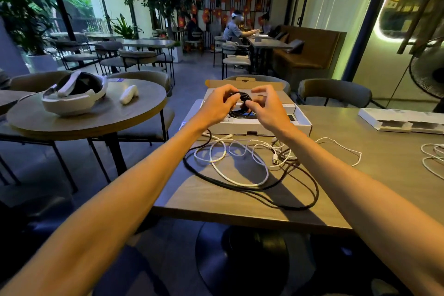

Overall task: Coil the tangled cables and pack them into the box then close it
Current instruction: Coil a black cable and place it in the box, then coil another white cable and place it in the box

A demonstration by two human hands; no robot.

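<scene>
A coiled black cable [241,106] hangs just above the open white box [303,122] at the far side of the table. My left hand [217,106] grips the coil's left side with curled fingers. My right hand [266,109] pinches its right side with thumb and a finger, the other fingers raised. The box's cardboard lid [245,83] stands open behind the hands. In front of the box lies a tangle of white cables [237,163] and a long loose black cable [293,199] on the tabletop.
A white insert tray [398,120] and another white cable [432,158] lie at the table's right. A round table [101,120] on the left carries a headset [74,94] and a controller [129,94]. Chairs stand behind the box; a fan [430,72] is at right.
</scene>
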